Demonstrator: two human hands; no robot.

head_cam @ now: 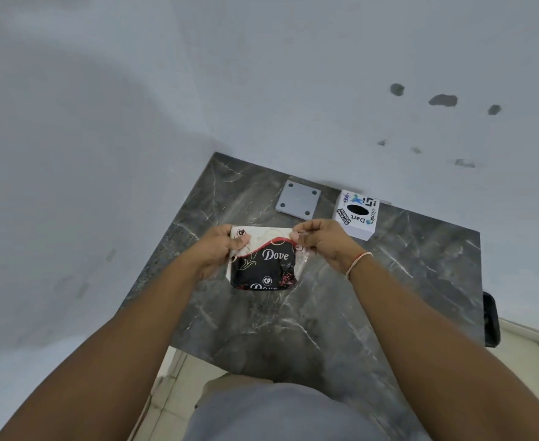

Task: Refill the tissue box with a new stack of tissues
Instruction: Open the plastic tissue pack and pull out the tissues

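two hands, left hand (pixel 218 248) & right hand (pixel 322 240), pinch 1 tissue pack (pixel 263 265); 1 tissue box (pixel 357 214) nearby.

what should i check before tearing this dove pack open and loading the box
1. Both hands on the pack: ok. The left hand and right hand pinch the top corners of the Dove tissue pack.
2. Pack opened: cannot tell. The clear wrap looks pulled at the right corner, but no opening shows.
3. Tissue box within reach: ok. The white tissue box stands on the marble table, just beyond the right hand.
4. Box opening free: ok. Its dark oval slot faces up, with no tissue showing.
5. Box opened for loading: cannot tell. Only the top and one side show.
6. Clear path: ok. The grey plate lies to the box's left, apart from it.
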